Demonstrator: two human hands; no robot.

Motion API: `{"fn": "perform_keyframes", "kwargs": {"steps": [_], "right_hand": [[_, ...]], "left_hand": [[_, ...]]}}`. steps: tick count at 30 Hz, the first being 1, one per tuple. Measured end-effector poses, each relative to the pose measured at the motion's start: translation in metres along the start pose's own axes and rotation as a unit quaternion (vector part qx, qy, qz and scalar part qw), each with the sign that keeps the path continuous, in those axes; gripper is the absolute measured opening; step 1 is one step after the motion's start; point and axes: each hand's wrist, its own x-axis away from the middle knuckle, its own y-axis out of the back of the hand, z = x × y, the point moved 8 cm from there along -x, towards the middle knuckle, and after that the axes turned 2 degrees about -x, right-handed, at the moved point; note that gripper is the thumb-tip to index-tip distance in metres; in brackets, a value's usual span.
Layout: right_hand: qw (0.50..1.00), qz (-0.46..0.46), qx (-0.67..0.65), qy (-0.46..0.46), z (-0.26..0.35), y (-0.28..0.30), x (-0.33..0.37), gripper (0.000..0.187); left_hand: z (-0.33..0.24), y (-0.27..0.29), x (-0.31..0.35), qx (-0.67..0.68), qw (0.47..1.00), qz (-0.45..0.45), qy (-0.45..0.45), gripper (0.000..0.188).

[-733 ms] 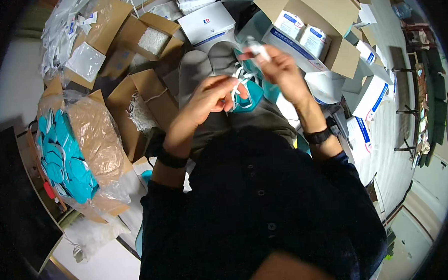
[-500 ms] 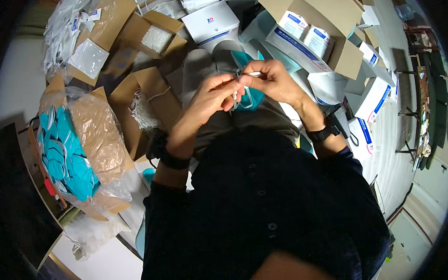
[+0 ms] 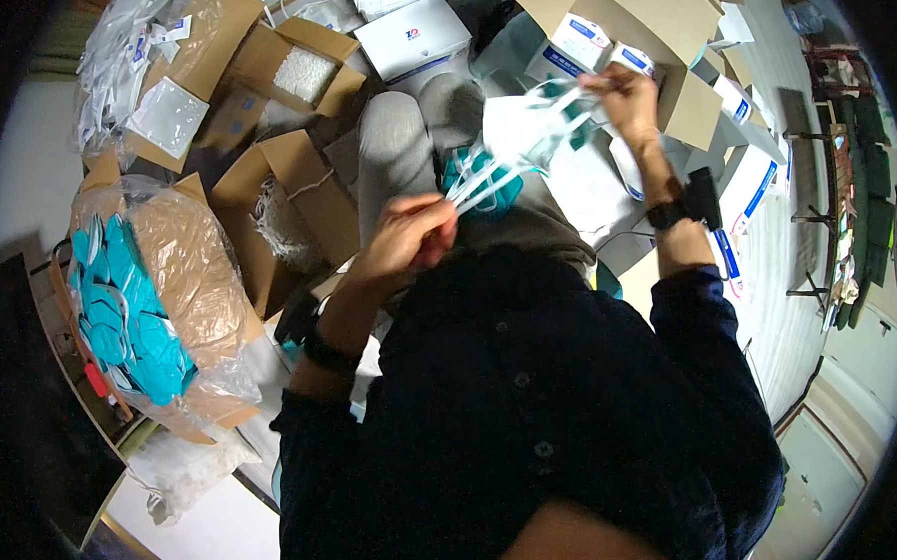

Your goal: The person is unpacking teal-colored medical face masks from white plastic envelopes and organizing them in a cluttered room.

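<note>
A face mask (image 3: 562,135), white and teal and smeared by motion, hangs stretched between my two hands above my lap. My left hand (image 3: 407,237) is closed, pinching the ends of its white elastic straps (image 3: 479,184). Farther off to the right, my right hand (image 3: 623,97) is raised and closed at the mask's far side; whether its fingers grip the strap or the mask's edge is blurred. Another teal mask (image 3: 493,193) with white straps lies on my lap, partly behind the stretched straps.
At left stands an open carton lined with plastic, full of teal masks (image 3: 129,304). Beside it are a carton of white straps (image 3: 281,222) and a carton of small white pieces (image 3: 304,76). A white box (image 3: 413,41) lies ahead; an open carton (image 3: 647,21) with white packs stands at right.
My hands have moved apart, the right one going up and to the right, the left one slightly down and left. The mask and its straps are now stretched between them.
</note>
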Motion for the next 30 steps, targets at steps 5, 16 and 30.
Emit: {"fn": "perform_keyframes", "kwargs": {"steps": [5,16,30], "right_hand": [[0.985,0.131,-0.108,-0.036,0.036,-0.017,0.025,0.021],[0.931,0.139,-0.295,-0.162,0.065,-0.014,0.068,0.028],[0.929,0.004,-0.277,-0.246,0.018,0.027,0.094,0.018]], "left_hand": [[0.000,-0.010,-0.002,0.061,0.995,0.058,-0.051,0.031],[0.011,-0.035,-0.058,0.385,0.913,0.137,0.014,0.044],[-0.013,-0.006,-0.093,-0.132,0.956,-0.093,-0.245,0.020]]}}
